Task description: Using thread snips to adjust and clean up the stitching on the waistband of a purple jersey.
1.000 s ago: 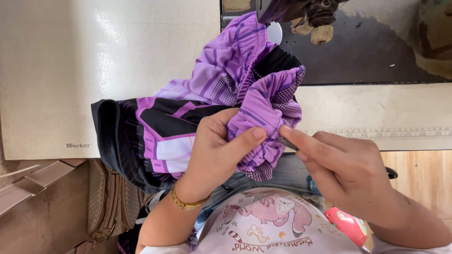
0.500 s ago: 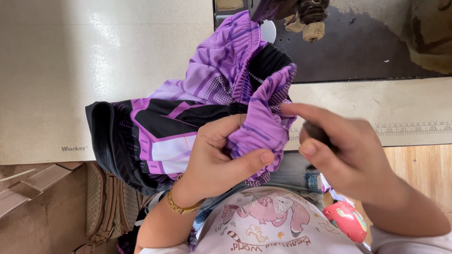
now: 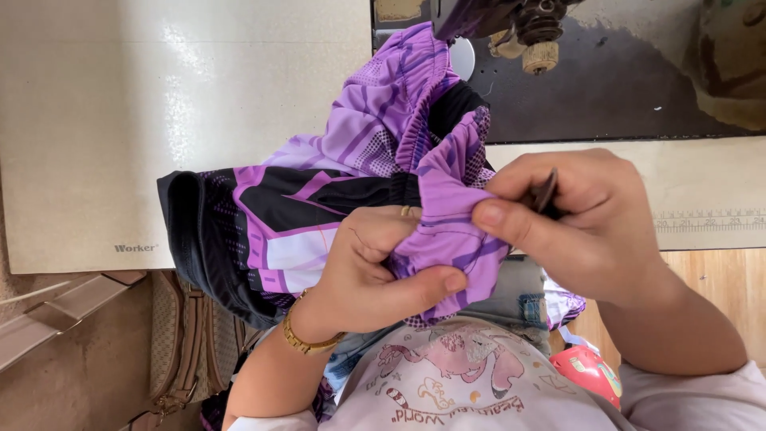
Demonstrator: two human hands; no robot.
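Purple garment (a sports-type piece with black and white panels and a gathered waistband) lies bunched on the front edge of the cream work table, with its lower part hanging toward the person's lap.

Left hand: curled around a fold of the purple fabric. The thumb presses the cloth from below against the closed fingers, so the hand is clamped on the garment. A gold bracelet sits on this wrist.

Right hand: positioned just beside the left hand, touching the same fold. The thumb and forefinger are pressed together on the cloth edge. A small dark tool is tucked between the fingers; its exact type cannot be determined, since most of it is hidden.

Surroundings:
- Sewing machine: dark bed and lower head parts at the top of the view, beyond the garment.
- Ruler strip: set into the table edge, to the right of the right hand.
- Brown handbag: on the floor, below the table on the left.
- Red object: near the person's lap, partly covered.
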